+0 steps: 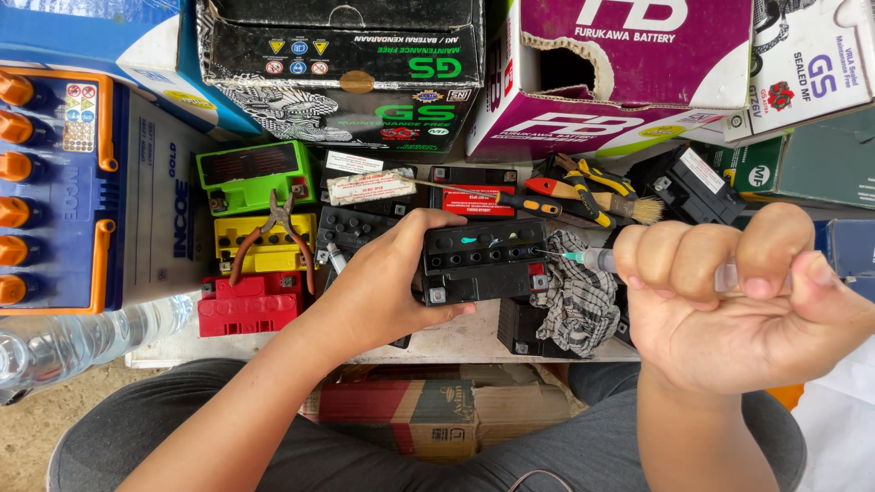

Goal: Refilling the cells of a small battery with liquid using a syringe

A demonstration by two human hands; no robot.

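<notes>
- Far left: a large blue battery [55, 191] with orange caps, cut off by the picture's left edge. Below it lies a clear plastic bottle [82, 342], also partly out of view.
- Next to the right: a green battery [251, 173], a yellow battery [260, 239] and a red battery [246, 305], stacked front to back on the surface [456, 342]. Pliers [276, 232] with brown handles lie across the yellow battery.
- Left hand [383, 282]: fingers closed around the left end of a small black battery [483, 260]. The thumb lies along its front face; the other fingers wrap its top left corner. The battery sits near the front edge of the surface, top side up, with a row of open filler holes visible.
- A checked rag [579, 296] lies just right of the black battery, touching it.
- Right hand [738, 301]: fingers curled in a fist around a clear syringe [597, 260]. Only the green tip and a short length of barrel protrude; the remainder is hidden in the fist. The needle points left toward the battery's right end; whether it touches cannot be determined.
- Behind: a brush [629, 208], a screwdriver [510, 199] and cardboard boxes [346, 73], cut off at the top.
</notes>
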